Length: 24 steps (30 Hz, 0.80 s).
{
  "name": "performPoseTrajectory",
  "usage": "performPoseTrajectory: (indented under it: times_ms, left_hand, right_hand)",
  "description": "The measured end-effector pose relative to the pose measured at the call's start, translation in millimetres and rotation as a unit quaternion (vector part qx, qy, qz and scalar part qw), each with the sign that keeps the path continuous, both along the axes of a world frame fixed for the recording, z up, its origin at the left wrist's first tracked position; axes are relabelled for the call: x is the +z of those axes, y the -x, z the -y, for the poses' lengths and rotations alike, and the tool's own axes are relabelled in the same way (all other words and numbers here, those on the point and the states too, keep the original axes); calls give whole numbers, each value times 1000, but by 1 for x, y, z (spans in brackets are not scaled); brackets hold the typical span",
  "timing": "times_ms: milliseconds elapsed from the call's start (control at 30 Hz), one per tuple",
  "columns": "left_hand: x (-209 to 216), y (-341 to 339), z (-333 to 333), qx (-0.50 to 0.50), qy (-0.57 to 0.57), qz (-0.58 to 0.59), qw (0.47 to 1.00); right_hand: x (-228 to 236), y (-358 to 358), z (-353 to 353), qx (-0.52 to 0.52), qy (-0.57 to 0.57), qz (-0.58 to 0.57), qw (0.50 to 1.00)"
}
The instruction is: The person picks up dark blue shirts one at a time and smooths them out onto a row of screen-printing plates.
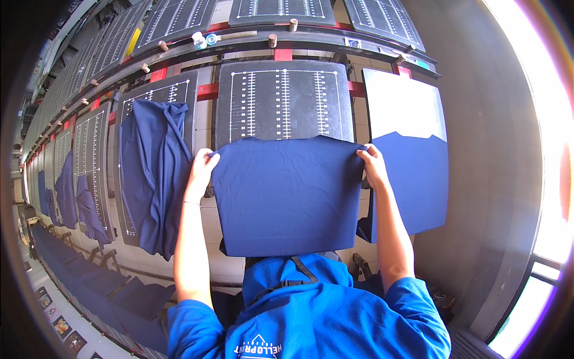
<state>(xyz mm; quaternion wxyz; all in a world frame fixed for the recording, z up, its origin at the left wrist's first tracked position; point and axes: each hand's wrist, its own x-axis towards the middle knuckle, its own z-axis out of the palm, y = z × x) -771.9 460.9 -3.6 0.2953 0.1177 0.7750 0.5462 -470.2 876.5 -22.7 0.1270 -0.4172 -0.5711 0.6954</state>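
Note:
A navy blue cut fabric panel (287, 191), shaped like a shirt body, lies spread over the near part of a black board (284, 99) marked with white scale lines. My left hand (203, 163) pinches the panel's upper left corner at the shoulder. At the opposite shoulder corner, my right hand (373, 163) grips the cloth between thumb and fingers. The panel's top edge, with a shallow neckline, runs nearly straight between both hands. Its lower edge hangs near my waist.
To the right, another navy panel (409, 179) lies flat on a pale-topped board (403, 102). A rumpled navy cloth (156, 173) covers the board on the left. Beyond the boards runs a dark rail (311, 42) with pegs, a small bottle (199, 40) resting on it. A grey wall (484, 149) stands at right.

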Motion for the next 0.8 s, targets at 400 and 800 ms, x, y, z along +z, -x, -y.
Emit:
performPoseTrajectory:
  times_ms: [400,800]
  left_hand:
    - [-6,28,-9,5,56,-90,994]
    - [-22,41,-16,12,60,-132,989]
  right_hand:
    - [20,23,-16,39,-222,108,968]
    - [16,38,-17,46,-334,201,920]
